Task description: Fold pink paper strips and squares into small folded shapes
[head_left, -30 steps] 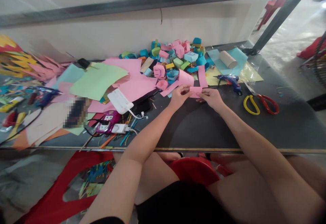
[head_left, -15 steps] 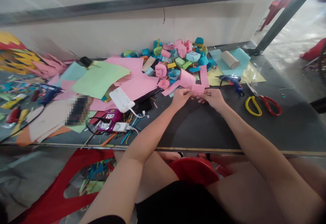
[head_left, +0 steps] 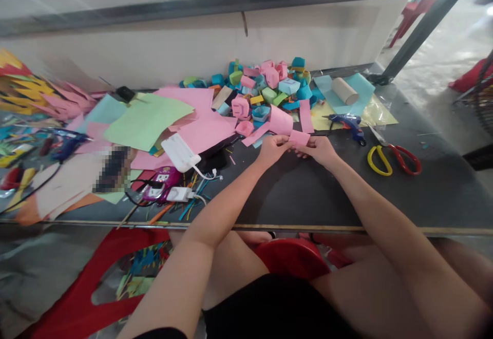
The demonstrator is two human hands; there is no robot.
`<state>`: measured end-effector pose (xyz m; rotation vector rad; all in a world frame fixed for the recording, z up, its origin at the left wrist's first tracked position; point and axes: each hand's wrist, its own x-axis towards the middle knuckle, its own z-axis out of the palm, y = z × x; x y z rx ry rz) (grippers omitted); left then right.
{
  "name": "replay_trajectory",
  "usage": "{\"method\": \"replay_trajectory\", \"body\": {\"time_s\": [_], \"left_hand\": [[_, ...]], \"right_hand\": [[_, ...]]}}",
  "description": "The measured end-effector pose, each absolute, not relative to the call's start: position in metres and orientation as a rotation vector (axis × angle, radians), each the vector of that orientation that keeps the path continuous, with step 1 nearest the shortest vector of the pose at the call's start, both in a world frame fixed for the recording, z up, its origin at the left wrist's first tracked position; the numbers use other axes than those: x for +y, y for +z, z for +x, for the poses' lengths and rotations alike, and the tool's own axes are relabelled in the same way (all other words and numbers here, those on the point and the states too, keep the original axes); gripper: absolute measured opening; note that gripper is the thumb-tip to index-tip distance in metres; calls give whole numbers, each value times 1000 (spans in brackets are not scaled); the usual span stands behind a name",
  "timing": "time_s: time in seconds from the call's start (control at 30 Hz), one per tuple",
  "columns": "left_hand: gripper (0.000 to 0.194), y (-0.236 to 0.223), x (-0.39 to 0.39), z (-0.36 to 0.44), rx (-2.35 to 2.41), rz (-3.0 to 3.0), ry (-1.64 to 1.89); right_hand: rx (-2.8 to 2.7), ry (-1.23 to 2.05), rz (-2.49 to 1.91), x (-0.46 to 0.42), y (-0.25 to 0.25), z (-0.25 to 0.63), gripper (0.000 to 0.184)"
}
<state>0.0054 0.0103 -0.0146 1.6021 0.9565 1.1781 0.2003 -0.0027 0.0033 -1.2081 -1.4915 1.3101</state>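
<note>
left hand [head_left: 272, 149] and right hand [head_left: 322, 151] are both pinched on a small pink paper piece [head_left: 299, 138], one at each side, fingertips close together under its near edge. piece is raised at a slant near the middle of the dark counter [head_left: 311, 195]; can't tell if its lower edge touches the surface. finger parts beneath it are hidden.

just beyond the hands: curled pink paper [head_left: 281, 119], flat pink strip [head_left: 306, 116], then a pile of folded paper shapes [head_left: 271, 77]. to the right, blue glue gun [head_left: 347, 119], with scissors [head_left: 380, 137] beside it, blades pointing away from the person. cardboard tube [head_left: 344, 91] lies on a blue sheet [head_left: 362, 92].

risks, as judgement: thin paper could crease off line or tear if the two hands pull unevenly. a loose pinch on one side could let it slip or twist. curled paper is so near the fingers that a forward nudge could shove it into the pile and tumble some shapes. a wide move by the right hand could catch the scissors or the glue gun nozzle; can't tell if the gun is hot, but if so, a burn is possible.
</note>
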Motion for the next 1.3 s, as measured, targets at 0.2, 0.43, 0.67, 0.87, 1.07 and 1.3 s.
{"method": "replay_trajectory", "body": {"time_s": [0.2,0.43,0.67,0.87,1.07,1.3], "left_hand": [[43,-16,15,7,903,1590,1161],[31,-19,26,2,856,1314,1154],[41,-17,21,2,890,1426,1146],[54,-17,18,7,977,1340,1161],[48,-17,17,5,954,1353,1192],[38,-18,15,8,895,1416,1226]], "right_hand": [[-1480,1280,-1211,-2,0,198,59],[-1350,1389,-1089,-4,7,200,73],[-1491,1144,-1209,-8,9,198,56],[-1531,894,-1254,-10,8,199,48],[-1499,908,-1205,-11,7,196,46],[-1551,845,-1160,-13,14,197,45]]}}
